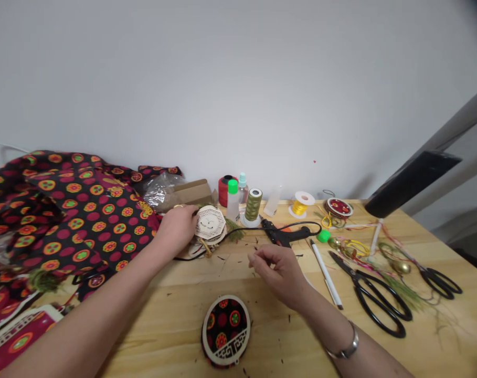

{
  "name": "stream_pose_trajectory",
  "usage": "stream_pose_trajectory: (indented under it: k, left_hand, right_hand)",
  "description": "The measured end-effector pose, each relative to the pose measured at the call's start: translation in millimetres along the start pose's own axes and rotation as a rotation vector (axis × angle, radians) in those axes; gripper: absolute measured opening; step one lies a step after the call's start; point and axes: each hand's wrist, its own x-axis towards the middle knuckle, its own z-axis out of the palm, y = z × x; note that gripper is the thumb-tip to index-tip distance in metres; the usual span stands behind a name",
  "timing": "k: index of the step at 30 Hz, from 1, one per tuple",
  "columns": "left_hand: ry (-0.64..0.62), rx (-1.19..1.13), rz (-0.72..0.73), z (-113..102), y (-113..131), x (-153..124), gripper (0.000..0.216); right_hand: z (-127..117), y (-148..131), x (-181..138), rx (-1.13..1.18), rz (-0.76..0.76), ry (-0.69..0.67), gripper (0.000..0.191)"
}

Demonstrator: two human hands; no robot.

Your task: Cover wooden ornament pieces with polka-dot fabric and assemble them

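Note:
My left hand (177, 231) is at the back of the table, its fingers closed at the left edge of a pale octagonal wooden cut-out (210, 224); its fingertips are partly hidden. More thin wooden pieces and some green thread lie under and around this cut-out. Above the middle of the table is my right hand (279, 275), thumb and fingers pinched together; anything between them is too small to make out. In front of it lies an oval wooden-framed piece (226, 329) with dark patterned fabric and a fretwork corner. A black glue gun (287, 234) lies just beyond my right hand.
Patterned fabric (84, 210) is heaped at left. Along the wall stand a red thread spool (223, 191), a green-capped bottle (233, 199), a green thread cone (254, 205) and a yellow spool (300, 206). At right lie a white pen (327, 275), black scissors (374, 299) and smaller scissors (438, 281).

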Motion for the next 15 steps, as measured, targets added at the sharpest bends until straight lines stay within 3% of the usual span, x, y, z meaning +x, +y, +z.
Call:
stream_pose_trajectory:
  k: [10,13,15]
  left_hand:
    - [0.026,0.098,-0.066,2.2,-5.7,8.7,0.035]
    - [0.056,0.095,-0.072,3.0,-5.6,6.6,0.036]
    - [0.083,0.091,-0.071,4.6,-6.3,6.5,0.037]
  right_hand:
    - [-4.5,-6.7,4.8,0.063,0.002,0.031,0.029]
    - [-21.7,-19.6,-7.0,0.214,-0.059,0.135,0.032]
    - [-35.9,-23.7,-35.0,0.232,-0.144,0.252,0.035]
